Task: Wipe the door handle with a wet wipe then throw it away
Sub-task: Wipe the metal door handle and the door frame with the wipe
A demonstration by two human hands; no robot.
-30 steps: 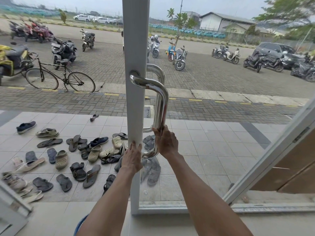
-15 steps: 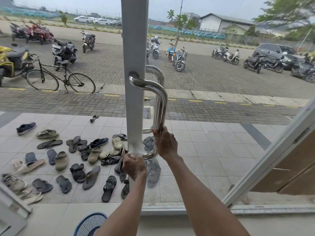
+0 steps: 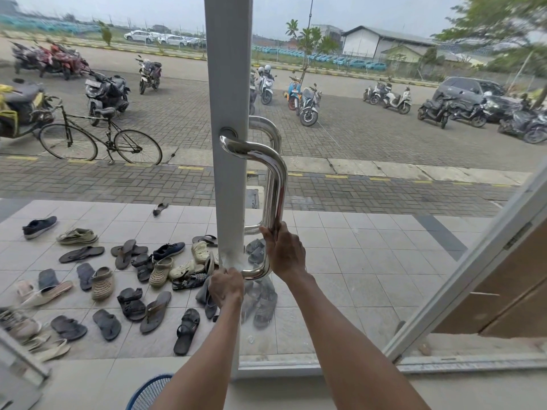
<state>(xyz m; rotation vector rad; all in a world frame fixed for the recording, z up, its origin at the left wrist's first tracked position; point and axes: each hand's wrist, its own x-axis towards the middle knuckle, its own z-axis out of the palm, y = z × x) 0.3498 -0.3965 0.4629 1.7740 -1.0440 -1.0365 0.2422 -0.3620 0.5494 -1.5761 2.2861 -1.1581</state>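
Observation:
A chrome D-shaped door handle (image 3: 276,184) is fixed to the white door frame (image 3: 228,84) of a glass door. My right hand (image 3: 285,251) is closed around the lower end of the handle's upright bar. My left hand (image 3: 226,287) is a fist just below the handle's lower foot, against the frame. A whitish wet wipe (image 3: 228,259) shows right above that fist, pressed on the frame by the foot; most of it is hidden in the hand.
A blue mesh basket (image 3: 151,392) stands on the floor at the bottom, left of my left arm. Several sandals and shoes (image 3: 130,279) lie on the tiled porch behind the glass. An open door leaf (image 3: 461,285) slants at the right.
My left hand slid down the frame from an open-palmed press to a fist under the handle's lower foot. The right hand kept its grip. The blue basket came into view.

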